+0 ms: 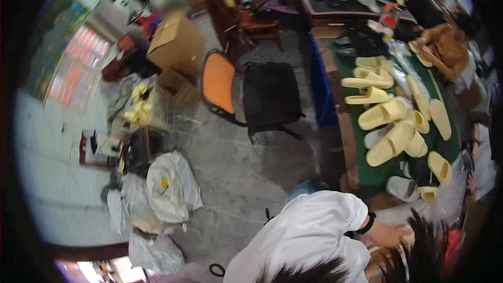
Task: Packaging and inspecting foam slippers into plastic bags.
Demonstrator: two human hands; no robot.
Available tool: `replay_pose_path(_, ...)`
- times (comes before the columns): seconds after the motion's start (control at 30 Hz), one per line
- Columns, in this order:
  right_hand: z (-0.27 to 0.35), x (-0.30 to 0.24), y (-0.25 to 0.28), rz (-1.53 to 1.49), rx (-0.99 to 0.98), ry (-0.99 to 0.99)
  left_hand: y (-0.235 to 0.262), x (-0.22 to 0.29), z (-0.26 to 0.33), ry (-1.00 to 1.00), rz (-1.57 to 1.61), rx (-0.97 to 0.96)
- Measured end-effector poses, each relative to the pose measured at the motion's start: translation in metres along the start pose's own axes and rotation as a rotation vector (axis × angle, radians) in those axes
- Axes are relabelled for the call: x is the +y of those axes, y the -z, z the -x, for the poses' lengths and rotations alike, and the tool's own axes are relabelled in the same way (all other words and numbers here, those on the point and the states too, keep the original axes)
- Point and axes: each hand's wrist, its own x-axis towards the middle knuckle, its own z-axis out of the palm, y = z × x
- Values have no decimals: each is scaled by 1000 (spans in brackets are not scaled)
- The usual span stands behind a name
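My left arm, in a white sleeve with a black wristband, reaches right along the lower edge. My left hand (386, 235) is curled about a pale thing there; dark hair strands cover the fingertips, so its kind is unclear. Of my right hand (373, 273), only a strip of skin seems to show at the bottom edge, its fingers hidden. Beyond my left hand, a green-topped table (361, 175) bears several pale yellow slippers (382, 114), some lying flat and others on their sides. A grey slipper (402, 188) lies at the near edge beside a small yellow one (428, 194).
Across the table, a person in brown (445, 47) handles a yellow slipper. An orange-backed chair (218, 83) with a black seat stands on the grey floor. White sacks (170, 186) and cardboard boxes (177, 44) line the left. Other people work at a far table (335, 18).
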Motion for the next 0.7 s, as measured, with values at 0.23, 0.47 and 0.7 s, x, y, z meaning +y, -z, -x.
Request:
replay_pose_path(0.23,22,-72,11,-108,-70,135,-14,14,-3,232,-174,39)
replay_pose_path(0.47,-45,34,20,-248,-52,15,11,25,2,561,-177,410)
replay_pose_path(0.7,-18,31,19,-319,-94,-35,34,22,7,788,-6,506)
